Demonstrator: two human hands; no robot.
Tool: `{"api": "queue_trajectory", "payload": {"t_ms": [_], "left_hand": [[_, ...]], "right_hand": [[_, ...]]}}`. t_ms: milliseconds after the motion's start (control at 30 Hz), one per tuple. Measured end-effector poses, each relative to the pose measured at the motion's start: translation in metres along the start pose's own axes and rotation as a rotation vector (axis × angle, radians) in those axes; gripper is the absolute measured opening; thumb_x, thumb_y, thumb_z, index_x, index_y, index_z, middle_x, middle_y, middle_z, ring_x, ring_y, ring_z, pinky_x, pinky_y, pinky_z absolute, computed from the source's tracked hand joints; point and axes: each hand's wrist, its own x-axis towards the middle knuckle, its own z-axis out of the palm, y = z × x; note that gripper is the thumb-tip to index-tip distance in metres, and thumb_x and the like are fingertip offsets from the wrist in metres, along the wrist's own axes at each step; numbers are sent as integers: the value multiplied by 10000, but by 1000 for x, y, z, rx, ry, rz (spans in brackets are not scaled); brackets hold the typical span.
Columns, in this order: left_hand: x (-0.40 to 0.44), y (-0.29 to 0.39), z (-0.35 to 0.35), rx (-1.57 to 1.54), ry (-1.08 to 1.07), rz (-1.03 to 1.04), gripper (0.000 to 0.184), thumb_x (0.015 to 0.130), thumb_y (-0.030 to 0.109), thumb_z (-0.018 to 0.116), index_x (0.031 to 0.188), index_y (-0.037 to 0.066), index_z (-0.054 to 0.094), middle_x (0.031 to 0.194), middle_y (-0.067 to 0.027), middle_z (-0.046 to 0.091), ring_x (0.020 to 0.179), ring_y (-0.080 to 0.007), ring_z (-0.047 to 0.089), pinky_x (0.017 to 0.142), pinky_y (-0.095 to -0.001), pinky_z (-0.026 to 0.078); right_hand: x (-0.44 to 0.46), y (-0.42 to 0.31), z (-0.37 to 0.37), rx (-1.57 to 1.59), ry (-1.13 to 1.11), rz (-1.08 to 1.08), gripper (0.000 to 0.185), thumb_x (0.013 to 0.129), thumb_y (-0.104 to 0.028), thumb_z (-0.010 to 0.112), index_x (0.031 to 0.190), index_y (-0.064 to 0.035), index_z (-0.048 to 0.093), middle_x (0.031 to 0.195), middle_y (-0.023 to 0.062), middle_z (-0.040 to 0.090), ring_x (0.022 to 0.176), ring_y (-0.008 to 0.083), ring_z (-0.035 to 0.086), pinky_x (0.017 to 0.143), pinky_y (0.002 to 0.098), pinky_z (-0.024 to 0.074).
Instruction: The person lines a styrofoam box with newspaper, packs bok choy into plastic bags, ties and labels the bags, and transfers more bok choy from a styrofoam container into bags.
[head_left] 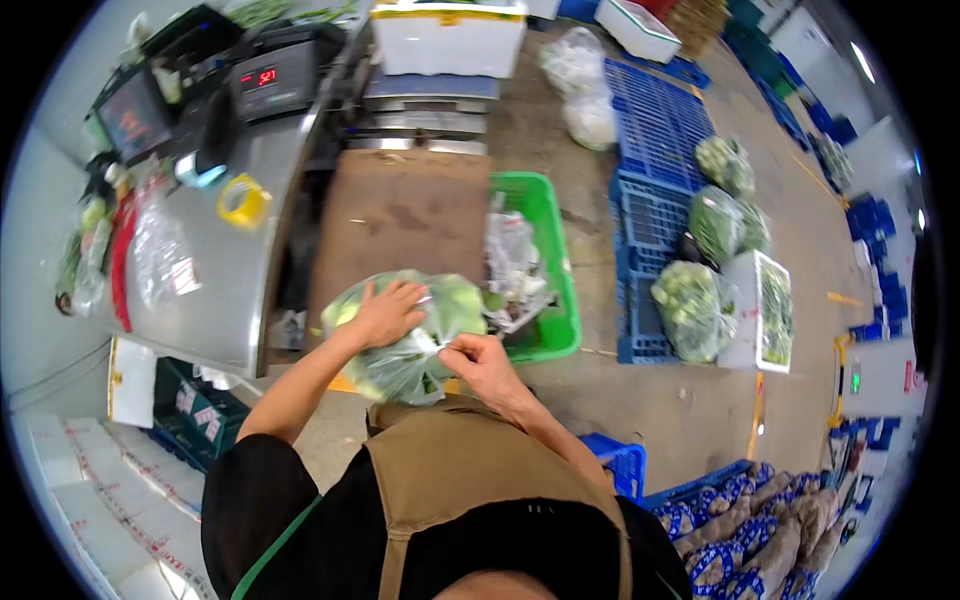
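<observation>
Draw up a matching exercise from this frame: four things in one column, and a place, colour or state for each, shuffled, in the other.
Column one
1. Left hand
2. Right hand
3. Tape roll
4. Crate with plastic inside

Column two
A. Yellow, on the metal table
B. Pinching gathered plastic of the bag of vegetables
C. Bright green, on the floor
D. Laid on top of the same bag, fingers spread

Right pairs: 1-D, 2-B, 3-A, 4-C
</observation>
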Motion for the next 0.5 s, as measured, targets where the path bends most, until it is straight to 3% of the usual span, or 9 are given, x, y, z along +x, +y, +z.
{"api": "queue_trajectory", "payload": {"t_ms": [133,233,500], "left_hand": [[-4,124,-8,-201,-118,-133,496,949,431,365,1294,93,474,1363,-71,438,1295,-288,344,1033,-585,200],[18,191,7,-195,14,-14,451,952,404,380,1264,106,511,1340,-66,465,1285,-283,364,1040,-552,221],[101,310,11,-197,-70,253,391,962,304,412,1280,95,502,1399,-68,394,1348,-303,254,1053,-517,217]], "right_hand": [[-77,-10,-82,-32,-91,-109,168,826,-97,613,717,17,557,589,-27,467,564,48,385,496,246,321],[-127,-18,-130,-99,-138,-170,133,788,-73,612,720,24,551,552,17,472,534,61,399,487,256,335],[-204,-34,-228,-215,119,-254,140,749,-80,622,734,39,550,545,88,498,484,106,454,455,280,366]]}}
